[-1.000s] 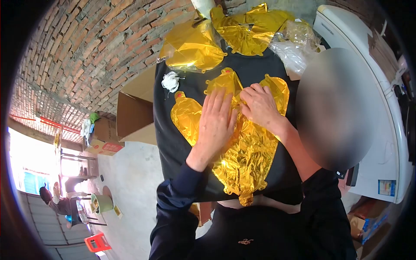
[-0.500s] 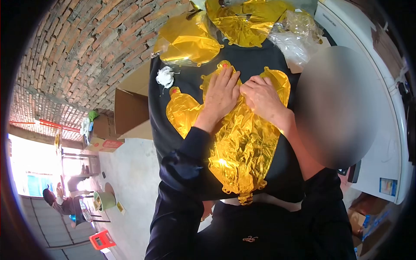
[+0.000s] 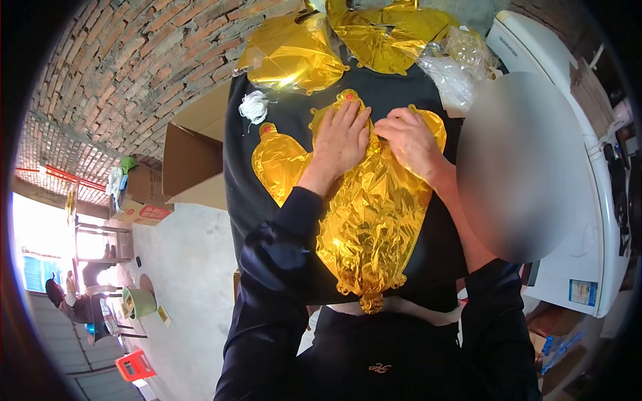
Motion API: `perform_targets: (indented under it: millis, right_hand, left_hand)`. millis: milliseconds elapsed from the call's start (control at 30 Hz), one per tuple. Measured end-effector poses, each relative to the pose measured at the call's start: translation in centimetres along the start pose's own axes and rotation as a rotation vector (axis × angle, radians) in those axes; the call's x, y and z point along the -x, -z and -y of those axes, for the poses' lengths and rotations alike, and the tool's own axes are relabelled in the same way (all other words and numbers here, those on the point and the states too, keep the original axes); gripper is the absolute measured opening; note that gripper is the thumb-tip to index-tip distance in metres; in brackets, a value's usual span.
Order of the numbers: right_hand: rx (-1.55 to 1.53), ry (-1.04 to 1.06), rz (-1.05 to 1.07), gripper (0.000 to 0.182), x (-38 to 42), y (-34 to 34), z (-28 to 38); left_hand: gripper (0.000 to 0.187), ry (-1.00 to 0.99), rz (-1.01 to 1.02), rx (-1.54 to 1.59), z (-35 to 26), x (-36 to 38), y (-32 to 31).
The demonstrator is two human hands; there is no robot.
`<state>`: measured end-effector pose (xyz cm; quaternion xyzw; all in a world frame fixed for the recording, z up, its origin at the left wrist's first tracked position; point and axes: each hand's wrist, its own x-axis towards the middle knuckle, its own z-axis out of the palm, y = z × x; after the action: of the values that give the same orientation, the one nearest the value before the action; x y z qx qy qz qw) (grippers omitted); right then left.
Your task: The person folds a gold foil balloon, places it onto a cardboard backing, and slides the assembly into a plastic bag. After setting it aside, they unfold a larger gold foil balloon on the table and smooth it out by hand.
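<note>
A crinkled gold foil sheet (image 3: 374,220) with rounded lobes and small tabs lies on the black cloth-covered table (image 3: 247,194). My left hand (image 3: 341,140) rests flat on its upper middle, fingers extended upward. Beside it, my right hand (image 3: 411,144) has its fingers bent over the foil near the right lobe; the fingertips press on the foil edge. Red dots mark the tips of the left and middle lobes. A bundle of white string (image 3: 254,107) lies at the table's upper left.
More gold foil pieces (image 3: 294,53) and clear plastic wrap (image 3: 455,73) lie along the far edge. An open cardboard box (image 3: 194,164) stands left. At the right is a white appliance (image 3: 565,281). Another person (image 3: 80,307) sits far left near a green bin (image 3: 140,303).
My right hand's fingers have loosened and shifted slightly on the foil. My left hand stays flat in nearly the same place. The whole view has shifted a little.
</note>
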<state>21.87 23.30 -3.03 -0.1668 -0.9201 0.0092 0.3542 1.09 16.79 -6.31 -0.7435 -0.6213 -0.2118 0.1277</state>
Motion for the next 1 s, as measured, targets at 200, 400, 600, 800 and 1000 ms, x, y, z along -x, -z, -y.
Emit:
perform_targets:
  millis: [200, 400, 600, 800, 1000]
  right_hand:
    - [-0.045, 0.009, 0.097, 0.023, 0.9, -0.4, 0.8]
    - [-0.126, 0.015, 0.065, 0.018, 2.2, 0.5, 1.7]
    - [-0.138, 0.016, 0.080, 0.018, 3.0, 1.2, 2.5]
    - [0.033, 0.020, -0.038, 0.020, 0.3, -0.1, 2.3]
    - [0.087, 0.038, 0.028, 0.021, 1.4, -1.1, 2.7]
  left_hand:
    - [0.049, -0.028, -0.124, -0.005, 0.0, 0.1, -0.5]
    - [0.053, 0.002, -0.069, -0.042, -0.1, 0.0, -0.5]
    - [0.054, 0.022, -0.027, -0.050, -0.1, 0.1, -0.6]
    - [0.054, 0.026, -0.037, -0.035, -0.4, 0.2, -0.5]
    - [0.053, 0.024, -0.049, -0.030, -0.3, 0.2, -0.6]
